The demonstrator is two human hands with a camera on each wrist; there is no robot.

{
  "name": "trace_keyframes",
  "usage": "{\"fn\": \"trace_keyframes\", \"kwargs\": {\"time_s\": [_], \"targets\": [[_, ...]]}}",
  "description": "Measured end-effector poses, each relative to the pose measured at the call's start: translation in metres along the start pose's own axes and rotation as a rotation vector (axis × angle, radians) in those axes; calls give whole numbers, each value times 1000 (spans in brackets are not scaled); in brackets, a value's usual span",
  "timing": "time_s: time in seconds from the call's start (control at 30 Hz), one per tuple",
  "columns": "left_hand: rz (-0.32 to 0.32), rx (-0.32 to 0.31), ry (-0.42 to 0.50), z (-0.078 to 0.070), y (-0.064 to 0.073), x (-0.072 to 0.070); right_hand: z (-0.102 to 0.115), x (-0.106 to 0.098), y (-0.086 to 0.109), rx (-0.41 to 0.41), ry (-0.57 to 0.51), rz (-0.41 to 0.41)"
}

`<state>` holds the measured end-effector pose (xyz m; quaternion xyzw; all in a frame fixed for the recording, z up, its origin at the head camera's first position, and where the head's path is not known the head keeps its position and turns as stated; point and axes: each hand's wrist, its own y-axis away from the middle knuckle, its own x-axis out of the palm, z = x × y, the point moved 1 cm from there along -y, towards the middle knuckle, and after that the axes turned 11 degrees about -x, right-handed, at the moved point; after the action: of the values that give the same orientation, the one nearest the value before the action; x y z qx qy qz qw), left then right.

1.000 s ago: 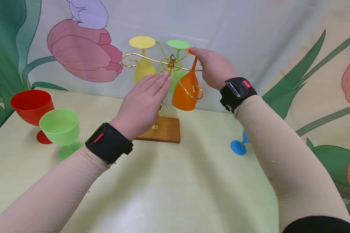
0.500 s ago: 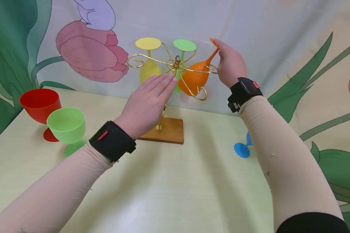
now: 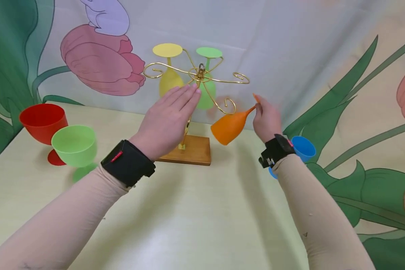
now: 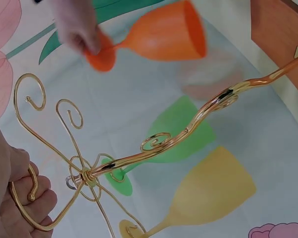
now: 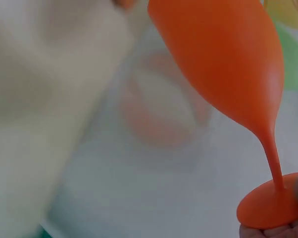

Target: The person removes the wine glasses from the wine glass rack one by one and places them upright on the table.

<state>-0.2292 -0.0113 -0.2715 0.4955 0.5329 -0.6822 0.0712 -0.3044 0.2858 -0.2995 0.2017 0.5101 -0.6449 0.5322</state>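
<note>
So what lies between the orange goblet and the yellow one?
In the left wrist view, the green goblet lies between the orange goblet and yellow goblet, with the gold pole crossing in front of it.

standing here, i'd call this a small staged corner, though i can't tell whether it's in a home or a studio: a pale table (image 3: 202, 221) stands against a creased cloth backdrop (image 3: 290, 41) printed with big pink tulips (image 3: 98, 62) and green leaves (image 3: 10, 45), and the person wears black wrist bands (image 3: 127, 163).
</note>
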Motion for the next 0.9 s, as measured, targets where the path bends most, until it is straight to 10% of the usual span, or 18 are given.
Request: {"fn": "trace_keyframes", "kwargs": {"time_s": [0.27,0.63,0.9], "targets": [[-4,-9,9,2,0,1,-20,70,75,411,-528,-18],[41,-17,8,-1,-3,0,-6,109,139,849,-1620,96],[92,-15,34,2,-5,0,7,121,165,909,-1798,156]]}}
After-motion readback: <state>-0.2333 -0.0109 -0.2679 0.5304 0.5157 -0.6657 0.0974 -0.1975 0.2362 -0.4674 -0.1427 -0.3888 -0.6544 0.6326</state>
